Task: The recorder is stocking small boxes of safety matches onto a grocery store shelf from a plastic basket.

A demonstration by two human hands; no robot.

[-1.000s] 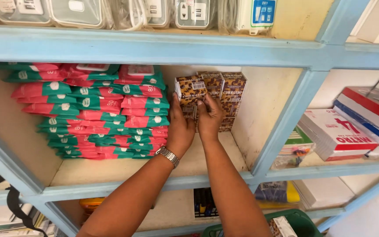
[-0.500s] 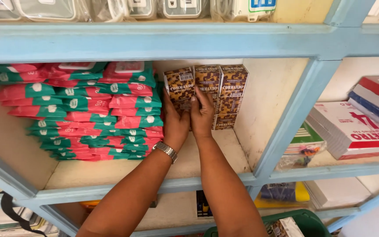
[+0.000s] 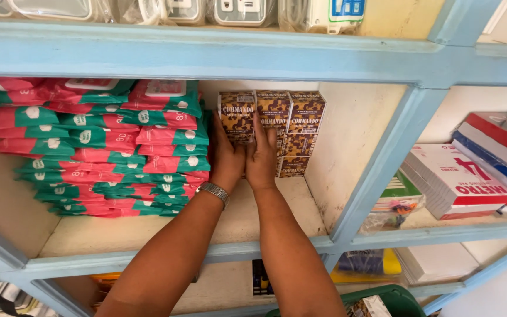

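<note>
Both hands reach deep into a pale blue shelf (image 3: 218, 58); the left hand (image 3: 228, 157) and right hand (image 3: 262, 154) press flat, fingers extended, against a stack of brown camouflage-patterned boxes (image 3: 291, 126) at the back wall, apparently squaring them up; red and green packets (image 3: 107, 147) are piled alongside; the lower boxes are hidden behind the hands; neither hand visibly grips anything.

Camo cardboard boxes (image 3: 272, 126) matt, red-green plastic packs (image 3: 107, 147) glossy, wristwatch (image 3: 213, 192) metal, painted wood shelf (image 3: 206, 56).
</note>
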